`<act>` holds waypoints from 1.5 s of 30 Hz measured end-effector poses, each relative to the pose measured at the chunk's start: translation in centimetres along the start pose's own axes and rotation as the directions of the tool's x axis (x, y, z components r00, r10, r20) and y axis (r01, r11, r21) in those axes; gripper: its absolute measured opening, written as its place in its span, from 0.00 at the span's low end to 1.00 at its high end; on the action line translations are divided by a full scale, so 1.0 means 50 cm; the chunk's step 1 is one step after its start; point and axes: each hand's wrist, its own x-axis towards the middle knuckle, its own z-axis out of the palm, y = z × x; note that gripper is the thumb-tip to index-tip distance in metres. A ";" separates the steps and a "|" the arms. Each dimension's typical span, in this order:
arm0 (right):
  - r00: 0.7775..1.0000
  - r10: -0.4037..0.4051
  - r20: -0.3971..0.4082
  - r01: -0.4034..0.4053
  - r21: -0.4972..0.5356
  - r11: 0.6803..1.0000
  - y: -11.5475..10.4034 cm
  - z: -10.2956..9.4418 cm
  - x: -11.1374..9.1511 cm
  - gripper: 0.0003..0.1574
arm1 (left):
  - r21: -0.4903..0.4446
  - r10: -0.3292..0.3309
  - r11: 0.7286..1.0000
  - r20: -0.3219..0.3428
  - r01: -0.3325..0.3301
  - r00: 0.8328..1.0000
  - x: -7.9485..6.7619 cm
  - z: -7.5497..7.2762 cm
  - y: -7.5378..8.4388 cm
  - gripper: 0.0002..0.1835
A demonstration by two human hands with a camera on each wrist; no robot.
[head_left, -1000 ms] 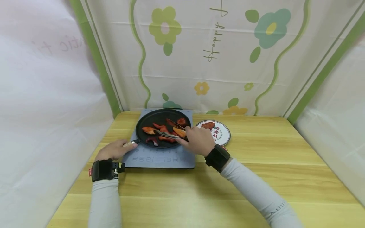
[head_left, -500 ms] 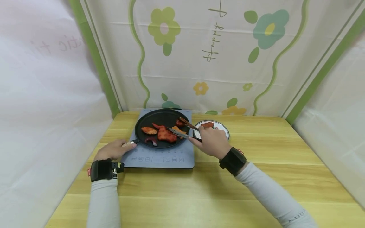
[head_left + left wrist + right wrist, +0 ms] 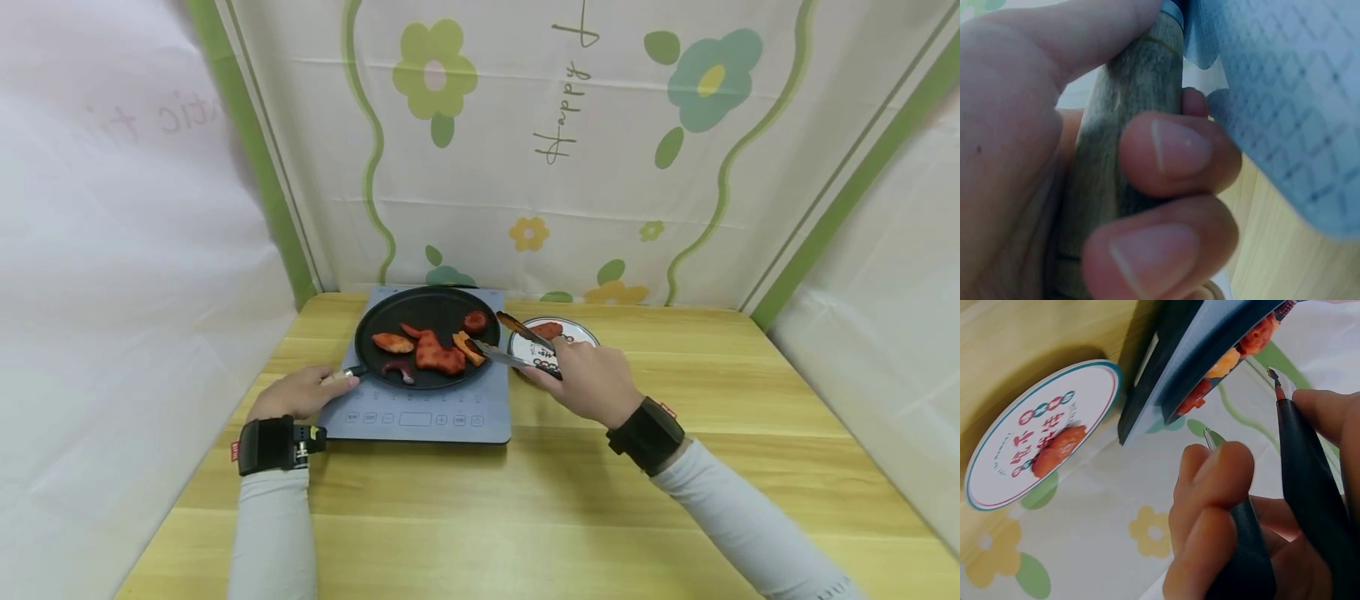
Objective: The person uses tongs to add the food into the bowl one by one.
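Observation:
My left hand (image 3: 298, 394) grips the wooden handle (image 3: 1138, 81) of a round black frying pan (image 3: 427, 304); its fingers curl round the wood in the left wrist view. With my right hand (image 3: 596, 383) I hold metal tongs with dark grips (image 3: 1310, 462), their arms spread and nothing between them. One tip overlaps the orange pieces (image 3: 468, 348) at the pan's right side. Also in the pan lie a large red wing-shaped piece (image 3: 441, 357), a round red slice (image 3: 476, 322), an orange-red oval piece (image 3: 392, 342) and a dark red curved piece (image 3: 397, 367).
Under the pan sits a grey induction cooker (image 3: 416, 433). To its right a white printed plate (image 3: 576, 328) bears one reddish-brown piece (image 3: 1059, 451), partly behind the tongs in the head view. A flowered curtain (image 3: 465, 183) hangs behind the wooden table (image 3: 465, 517).
My right hand and the tongs have moved right, from over the pan to its right rim. The large red piece, earlier under the tongs, now shows whole. The left hand stays put.

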 end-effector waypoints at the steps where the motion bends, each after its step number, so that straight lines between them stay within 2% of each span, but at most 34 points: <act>1: 1.000 0.001 -0.001 -0.001 -0.002 1.000 0.004 0.000 -0.003 0.39 | -0.001 -0.001 1.000 0.001 0.001 1.000 -0.001 -0.001 0.000 0.40; 9: 1.000 0.012 0.029 -0.011 -0.028 1.000 0.036 0.008 -0.028 0.44 | -0.011 -0.002 1.000 -0.005 0.002 1.000 -0.002 -0.002 0.003 0.38; 13: 0.999 0.020 0.038 -0.018 -0.055 0.998 0.053 0.017 -0.039 0.49 | -0.013 -0.005 1.000 -0.002 0.005 1.000 -0.002 -0.002 0.002 0.40; 24: 0.999 0.000 -0.035 -0.003 -0.087 0.996 0.099 0.041 -0.062 0.36 | -0.010 -0.014 1.000 0.003 0.014 1.000 -0.001 0.000 0.001 0.44; 31: 0.998 0.003 -0.056 -0.010 -0.119 0.993 0.124 0.059 -0.069 0.40 | -0.019 -0.017 1.000 -0.007 0.016 1.000 0.000 0.002 -0.003 0.42; 41: 0.991 -0.010 -0.134 -0.011 -0.161 0.987 0.149 0.075 -0.069 0.36 | -0.039 -0.009 0.999 -0.013 0.009 1.000 -0.004 0.001 -0.001 0.35; 45: 0.992 -0.001 -0.129 -0.021 -0.170 0.985 0.157 0.082 -0.064 0.36 | -0.038 -0.009 0.999 -0.013 0.008 1.000 -0.003 0.000 0.000 0.34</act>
